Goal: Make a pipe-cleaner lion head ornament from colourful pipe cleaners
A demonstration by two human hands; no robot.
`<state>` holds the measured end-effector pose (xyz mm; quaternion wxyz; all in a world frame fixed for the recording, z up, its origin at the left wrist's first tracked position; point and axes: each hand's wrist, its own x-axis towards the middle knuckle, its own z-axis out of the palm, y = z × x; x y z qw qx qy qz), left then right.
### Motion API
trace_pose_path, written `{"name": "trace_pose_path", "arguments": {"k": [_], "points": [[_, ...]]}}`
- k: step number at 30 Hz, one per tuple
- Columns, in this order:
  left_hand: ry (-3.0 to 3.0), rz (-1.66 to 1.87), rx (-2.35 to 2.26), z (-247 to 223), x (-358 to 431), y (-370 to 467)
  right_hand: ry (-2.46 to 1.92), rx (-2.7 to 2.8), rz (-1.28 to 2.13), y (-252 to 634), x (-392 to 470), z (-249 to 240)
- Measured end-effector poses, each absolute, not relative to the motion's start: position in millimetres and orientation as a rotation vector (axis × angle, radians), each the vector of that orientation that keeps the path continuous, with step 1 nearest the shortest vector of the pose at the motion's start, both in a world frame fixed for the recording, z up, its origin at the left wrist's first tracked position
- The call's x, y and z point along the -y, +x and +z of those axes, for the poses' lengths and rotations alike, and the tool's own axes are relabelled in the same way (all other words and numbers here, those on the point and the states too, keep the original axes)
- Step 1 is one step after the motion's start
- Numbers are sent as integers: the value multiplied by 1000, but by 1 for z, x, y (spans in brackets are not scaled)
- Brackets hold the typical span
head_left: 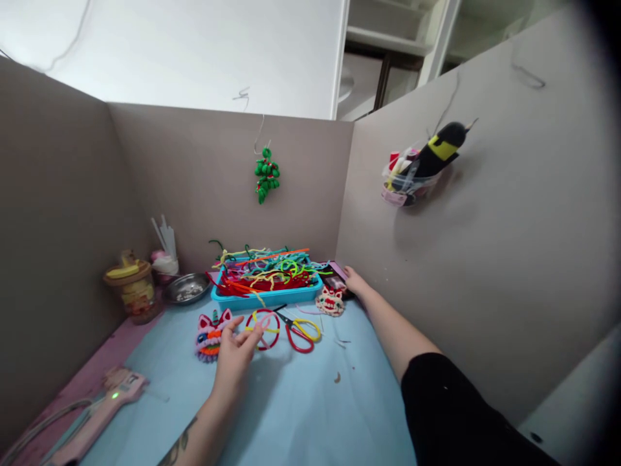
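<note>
A round piece (275, 331) of bent red, yellow and pink craft stems is pinched in my left hand (239, 345), just above the light blue cloth. Behind that hand lies a lilac animal-face ornament (208, 338) with pink ears and an orange and green lower part. Scissors (301, 331) with one red and one yellow handle rest to the right of the round piece. My right hand (356, 282) reaches to the far right corner, beside a dark item (334, 279); its fingers are partly hidden. A cream and red animal-face ornament (330, 301) lies near it.
A blue tray (266, 300) of colourful stems stands at the back. Left of it are a metal dish (187, 288), a lidded jar (138, 292) and a pink glue gun (104, 408). Grey panels (223, 175) enclose the table.
</note>
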<state>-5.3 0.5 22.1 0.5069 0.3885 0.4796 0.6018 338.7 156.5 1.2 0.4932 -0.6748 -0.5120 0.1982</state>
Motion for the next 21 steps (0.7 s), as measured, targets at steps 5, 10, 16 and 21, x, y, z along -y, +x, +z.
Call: {"name": "trace_pose_path", "arguments": {"k": [5, 10, 16, 21], "points": [[959, 1454, -1139, 22, 1, -4, -1694, 1179, 449, 350, -138, 17], [999, 1434, -1146, 19, 4, -1, -1671, 1289, 422, 319, -98, 27], [1102, 1428, -1210, 15, 4, -1, -1343, 1903, 433, 221, -25, 40], [1081, 1438, -1193, 9, -3, -6, -883, 2420, 351, 155, 47, 79]]}}
